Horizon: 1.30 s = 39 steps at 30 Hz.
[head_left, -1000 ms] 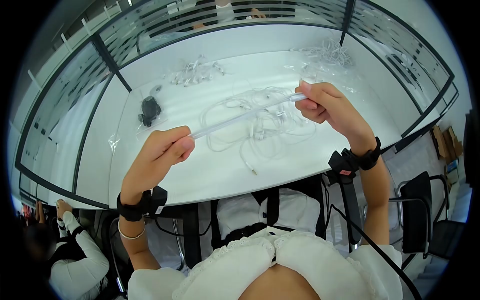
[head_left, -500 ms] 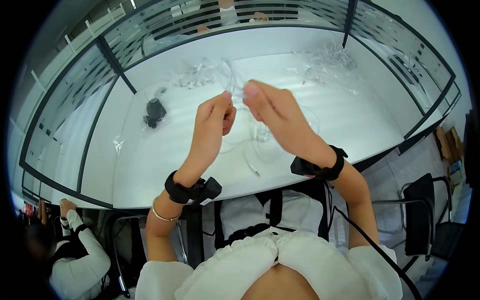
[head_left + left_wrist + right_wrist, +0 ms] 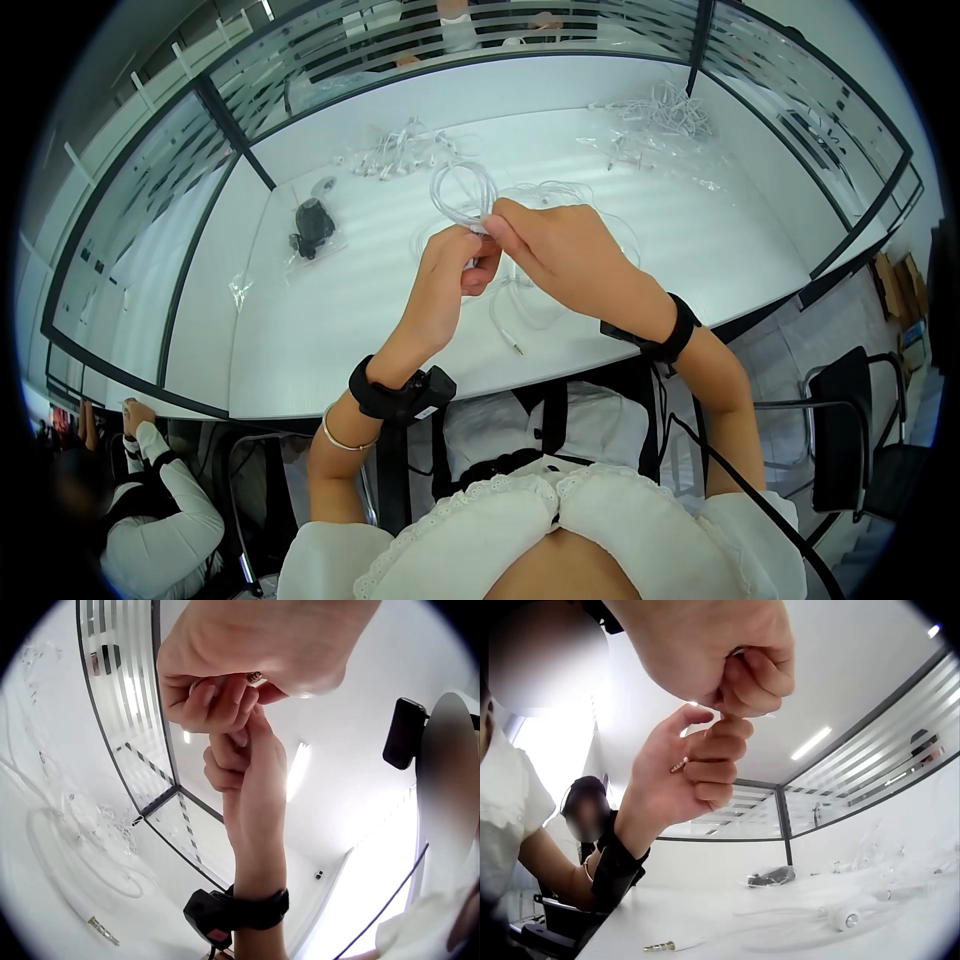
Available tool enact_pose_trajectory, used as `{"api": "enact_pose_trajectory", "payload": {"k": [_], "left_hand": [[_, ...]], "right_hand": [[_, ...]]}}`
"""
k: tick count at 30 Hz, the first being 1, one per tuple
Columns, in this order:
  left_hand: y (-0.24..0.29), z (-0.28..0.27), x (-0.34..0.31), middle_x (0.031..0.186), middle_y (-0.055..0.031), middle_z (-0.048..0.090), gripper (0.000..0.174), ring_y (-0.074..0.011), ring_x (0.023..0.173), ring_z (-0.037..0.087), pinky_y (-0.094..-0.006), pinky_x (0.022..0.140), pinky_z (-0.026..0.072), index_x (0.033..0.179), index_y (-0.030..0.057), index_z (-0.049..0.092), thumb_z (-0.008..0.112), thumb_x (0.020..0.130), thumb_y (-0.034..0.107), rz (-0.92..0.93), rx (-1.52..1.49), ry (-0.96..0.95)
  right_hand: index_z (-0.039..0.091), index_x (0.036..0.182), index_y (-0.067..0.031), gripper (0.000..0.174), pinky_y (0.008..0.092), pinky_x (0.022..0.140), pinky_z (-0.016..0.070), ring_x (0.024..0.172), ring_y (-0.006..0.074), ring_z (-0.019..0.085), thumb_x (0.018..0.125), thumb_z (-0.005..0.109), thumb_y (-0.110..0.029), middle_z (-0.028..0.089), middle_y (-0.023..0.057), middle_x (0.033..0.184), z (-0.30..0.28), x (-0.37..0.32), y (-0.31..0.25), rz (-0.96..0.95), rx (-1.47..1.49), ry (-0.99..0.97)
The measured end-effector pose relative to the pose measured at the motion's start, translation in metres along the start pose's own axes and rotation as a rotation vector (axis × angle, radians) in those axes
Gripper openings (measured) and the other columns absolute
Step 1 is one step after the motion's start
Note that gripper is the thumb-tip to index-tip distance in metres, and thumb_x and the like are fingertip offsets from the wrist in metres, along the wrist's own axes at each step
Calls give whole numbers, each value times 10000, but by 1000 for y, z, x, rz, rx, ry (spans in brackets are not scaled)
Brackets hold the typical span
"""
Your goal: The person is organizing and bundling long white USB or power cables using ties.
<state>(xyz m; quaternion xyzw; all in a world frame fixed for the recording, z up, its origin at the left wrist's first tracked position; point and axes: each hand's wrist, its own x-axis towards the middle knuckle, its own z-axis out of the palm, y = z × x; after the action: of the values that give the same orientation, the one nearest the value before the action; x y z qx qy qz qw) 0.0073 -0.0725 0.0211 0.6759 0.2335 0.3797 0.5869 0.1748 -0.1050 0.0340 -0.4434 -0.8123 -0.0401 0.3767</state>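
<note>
A clear-white cable, looped into a small coil (image 3: 463, 190), stands up from between the two hands in the head view. The left hand (image 3: 438, 285) grips the coil's lower end with curled fingers; a metal plug (image 3: 679, 765) shows against its palm in the right wrist view. The right hand (image 3: 570, 250) meets it from the right, thumb and fingers pinching the cable at the same spot. Below them on the white table lie more loose cables, one ending in a gold plug (image 3: 517, 349). The fingers hide the exact grip on the cable.
A bundle of white cables (image 3: 405, 152) lies at the back, and a larger tangle (image 3: 672, 112) with plastic bags at the back right. A dark bagged item (image 3: 313, 226) sits at the left. Low partitions (image 3: 205, 270) edge the table; other people are beyond.
The hands have come together from far apart, and the cable stretched between them is now a small coil. Since half a second ago, both hands have lowered slightly toward the person.
</note>
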Motion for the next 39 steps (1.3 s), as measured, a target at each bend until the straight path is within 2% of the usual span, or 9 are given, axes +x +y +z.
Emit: {"api": "enact_pose_trajectory", "payload": {"k": [2, 6, 11, 15, 25, 27, 31, 35, 39], "left_hand": [[3, 6, 0, 567, 37, 262, 422, -70, 526, 198, -248, 481, 176, 665, 46, 449, 380, 925, 371, 12, -27, 51], [-2, 3, 7, 486, 35, 305, 477, -55, 469, 209, -243, 445, 170, 637, 19, 511, 391, 922, 382, -66, 57, 160], [-15, 6, 13, 455, 12, 399, 431, -36, 446, 240, -227, 423, 178, 611, 32, 506, 390, 897, 332, -85, 6, 357], [-16, 2, 17, 490, 40, 319, 361, -36, 461, 217, -228, 425, 154, 596, 101, 379, 340, 878, 323, -28, -23, 375], [-8, 1, 11, 491, 57, 225, 342, -56, 466, 164, -240, 451, 147, 606, 146, 272, 290, 879, 352, -4, -259, 18], [-7, 0, 10, 489, 56, 227, 355, -60, 470, 171, -242, 462, 158, 606, 142, 278, 296, 884, 361, 49, -240, -133], [-4, 0, 4, 533, 38, 323, 353, -56, 505, 254, -218, 492, 199, 641, 95, 417, 319, 881, 335, -11, 19, -232], [5, 7, -2, 501, 44, 325, 392, -53, 461, 241, -227, 460, 194, 703, 31, 538, 375, 869, 347, -84, 47, -259], [12, 9, -2, 448, 72, 284, 440, -38, 410, 209, -227, 428, 184, 797, -18, 574, 385, 896, 367, -204, -206, -593]], "right_hand": [[523, 821, -51, 170, 343, 446, 435, 557, 259, 594, 900, 517, -202, 589, 92, 601, 0, -3, -2, -28, -152, -39], [511, 835, -37, 154, 263, 408, 410, 499, 141, 556, 742, 600, -123, 495, 7, 573, 17, -8, -1, -233, -419, 48], [501, 792, -46, 183, 260, 417, 401, 444, 144, 498, 857, 594, -190, 462, 10, 551, 24, -13, -8, -251, -541, 30], [488, 766, -60, 248, 276, 410, 394, 450, 175, 514, 911, 550, -250, 497, 27, 557, 15, -14, -11, -172, -395, 53], [549, 774, 3, 383, 400, 492, 355, 495, 330, 469, 959, 444, -315, 462, 180, 556, -17, -12, 2, 324, 340, -84], [476, 678, 40, 463, 352, 485, 286, 495, 223, 290, 958, 457, -328, 328, 126, 522, -15, -11, 10, 341, 555, 17], [374, 616, 46, 477, 330, 458, 222, 537, 150, 191, 928, 525, -281, 223, 60, 546, -24, -3, 23, 421, 528, -19], [377, 617, 55, 460, 326, 447, 220, 513, 147, 195, 910, 545, -257, 231, 63, 529, -26, 5, 26, 367, 461, -36], [433, 595, 21, 432, 245, 430, 220, 504, 48, 253, 919, 564, -233, 325, -33, 510, -16, 9, 21, 269, 617, -42]]}}
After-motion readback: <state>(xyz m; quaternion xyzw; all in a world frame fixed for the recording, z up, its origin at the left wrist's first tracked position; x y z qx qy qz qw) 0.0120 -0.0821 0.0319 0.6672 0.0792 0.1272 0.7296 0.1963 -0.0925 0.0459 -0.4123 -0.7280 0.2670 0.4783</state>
